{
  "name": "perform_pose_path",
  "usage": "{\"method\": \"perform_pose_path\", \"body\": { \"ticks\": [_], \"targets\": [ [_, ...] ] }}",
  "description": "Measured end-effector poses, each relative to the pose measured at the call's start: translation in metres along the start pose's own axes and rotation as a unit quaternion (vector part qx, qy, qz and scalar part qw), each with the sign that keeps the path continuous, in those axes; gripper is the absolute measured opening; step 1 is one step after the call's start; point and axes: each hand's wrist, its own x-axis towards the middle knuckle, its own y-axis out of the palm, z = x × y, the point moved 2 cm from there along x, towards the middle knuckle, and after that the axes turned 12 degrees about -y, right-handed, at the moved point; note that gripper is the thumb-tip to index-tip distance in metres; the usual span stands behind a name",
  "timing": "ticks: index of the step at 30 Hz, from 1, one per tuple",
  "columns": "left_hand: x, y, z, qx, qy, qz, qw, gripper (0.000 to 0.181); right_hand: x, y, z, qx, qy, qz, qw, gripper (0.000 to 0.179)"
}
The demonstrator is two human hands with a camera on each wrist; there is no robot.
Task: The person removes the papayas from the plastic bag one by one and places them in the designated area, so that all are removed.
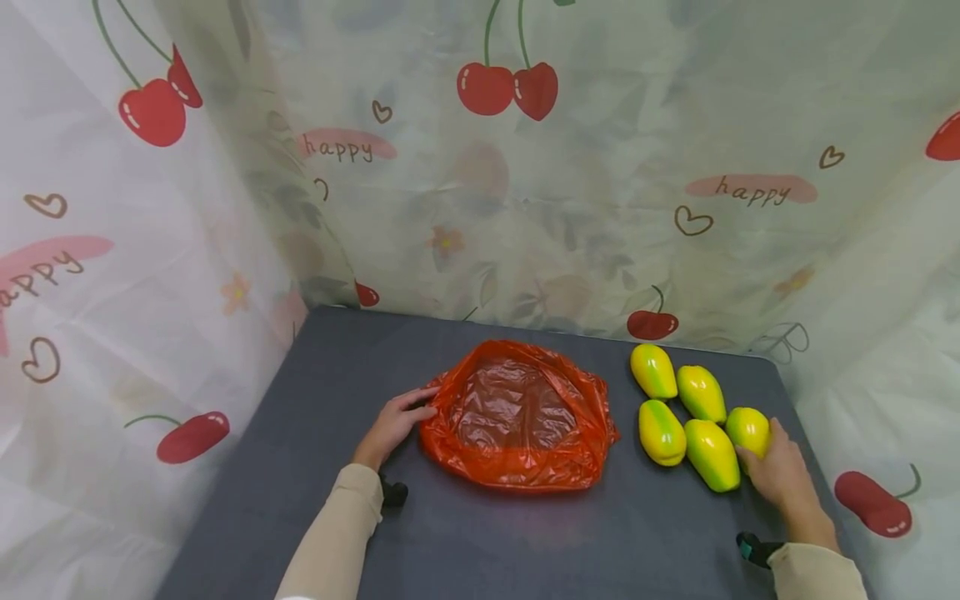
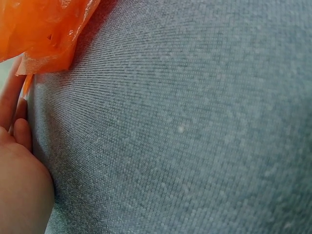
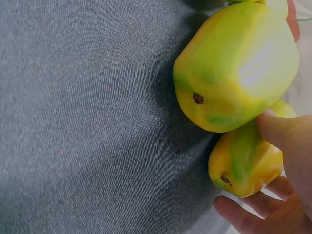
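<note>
A red plastic bag (image 1: 517, 467) lies spread on the dark table with its wide mouth facing up. My left hand (image 1: 397, 423) is at its left rim and pinches the edge; in the left wrist view an orange flap of the bag (image 2: 53, 44) covers some fingertips. At the right, several yellow-green mangoes (image 1: 712, 454) lie close together. My right hand (image 1: 783, 471) grips the rightmost mango (image 1: 747, 429), thumb on one side and fingers round the other. In the right wrist view this mango (image 3: 243, 158) sits beside a larger-looking mango (image 3: 234, 68), close to the thumb.
The dark cloth-covered table (image 1: 480, 550) ends at a printed curtain (image 1: 570, 208) behind it and on both sides. The mangoes lie near the table's right edge, with a strip of table between them and the bag. Each wrist wears a black strap.
</note>
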Motion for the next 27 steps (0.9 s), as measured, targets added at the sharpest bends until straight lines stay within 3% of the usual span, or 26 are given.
{"method": "perform_pose_path", "body": {
  "ticks": [8,18,23,27],
  "targets": [
    [-0.001,-0.001,-0.002,-0.001,-0.002,-0.003,1.0,0.047,0.003,0.005,0.001,0.011,0.009,-0.008,0.9999,0.095],
    [0.0,0.001,-0.003,-0.006,0.003,-0.001,1.0,0.047,0.004,0.003,-0.001,0.026,0.053,-0.018,0.9981,0.099],
    [-0.001,0.001,-0.004,-0.018,0.009,0.007,0.9998,0.048,0.004,0.0,0.001,0.016,0.047,-0.039,0.998,0.1],
    [-0.002,-0.001,-0.001,-0.027,0.007,0.007,0.9996,0.052,0.004,-0.002,0.01,0.012,0.014,-0.078,0.9968,0.098]
  ]
}}
